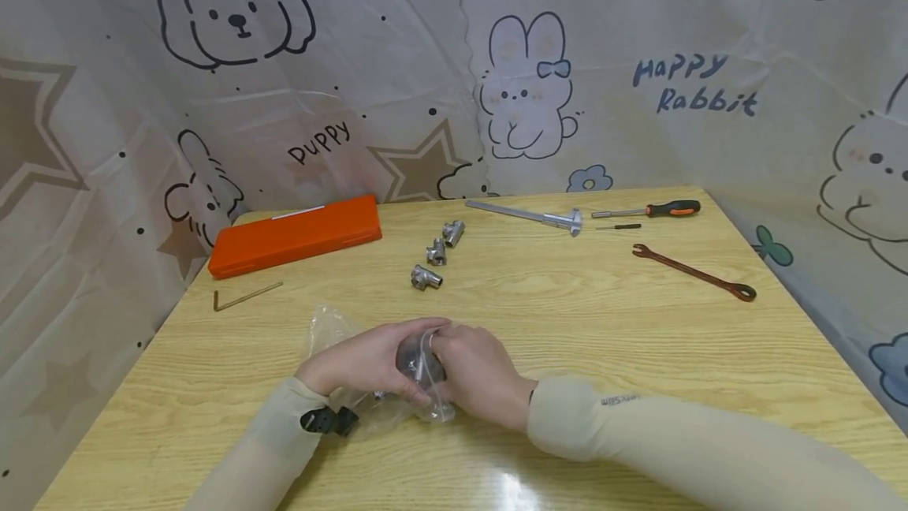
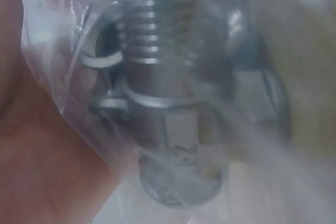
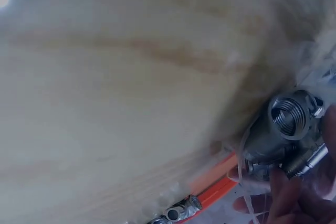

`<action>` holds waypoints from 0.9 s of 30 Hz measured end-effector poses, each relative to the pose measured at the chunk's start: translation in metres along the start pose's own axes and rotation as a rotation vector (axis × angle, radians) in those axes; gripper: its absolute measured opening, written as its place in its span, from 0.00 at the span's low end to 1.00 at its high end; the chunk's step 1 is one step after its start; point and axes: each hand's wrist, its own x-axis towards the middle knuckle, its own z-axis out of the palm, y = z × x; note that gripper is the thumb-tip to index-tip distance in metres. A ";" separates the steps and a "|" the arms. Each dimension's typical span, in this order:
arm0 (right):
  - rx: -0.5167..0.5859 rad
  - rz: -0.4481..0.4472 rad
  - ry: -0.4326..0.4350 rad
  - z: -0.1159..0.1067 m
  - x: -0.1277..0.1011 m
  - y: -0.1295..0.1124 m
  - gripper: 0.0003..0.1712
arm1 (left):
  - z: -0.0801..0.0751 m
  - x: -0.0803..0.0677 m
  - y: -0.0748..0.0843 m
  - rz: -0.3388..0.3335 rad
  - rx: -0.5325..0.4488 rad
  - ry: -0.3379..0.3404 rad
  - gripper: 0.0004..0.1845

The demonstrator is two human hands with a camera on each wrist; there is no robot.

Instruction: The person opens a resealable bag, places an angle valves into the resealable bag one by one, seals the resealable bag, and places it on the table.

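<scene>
Clear plastic makes the bag, which sits in the middle of the desk, well apart from the far edge. The left hand curls around it. The right hand bends its fingers in at the bag's mouth; whether they pinch any metal is hidden. Three shiny pipe parts lie loose in a row toward the middle of the far edge, so that bit looks done. More metal parts are in the bag, so taking them out seems left to do. From the head, these just look dark. The left wrist view shows screw rings through the plastic; the right wrist view shows a round, ridged hole in one.
</scene>
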 end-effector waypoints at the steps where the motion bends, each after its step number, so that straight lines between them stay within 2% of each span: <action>1: -0.016 0.000 0.003 0.001 0.000 -0.001 0.25 | 0.000 -0.001 0.000 -0.001 0.005 0.001 0.57; 6: -0.085 -0.024 0.028 0.003 0.005 -0.005 0.25 | -0.002 -0.002 -0.003 0.017 0.014 0.002 0.57; 10: 0.017 -0.078 0.012 0.002 0.011 -0.004 0.21 | -0.004 -0.004 -0.006 0.010 0.016 0.013 0.57; 13: 0.086 -0.098 -0.034 -0.001 0.013 -0.001 0.19 | -0.003 -0.006 -0.006 0.002 0.021 0.021 0.57; 19: 0.053 -0.108 -0.114 -0.020 0.008 0.006 0.22 | -0.004 -0.007 -0.005 -0.002 0.023 0.018 0.55; 23: 0.085 -0.066 -0.161 -0.044 0.005 0.022 0.22 | -0.005 -0.006 -0.004 -0.003 0.031 0.006 0.53; 27: 0.129 0.078 -0.159 -0.068 0.015 0.055 0.25 | -0.005 -0.004 -0.003 0.012 0.052 -0.003 0.51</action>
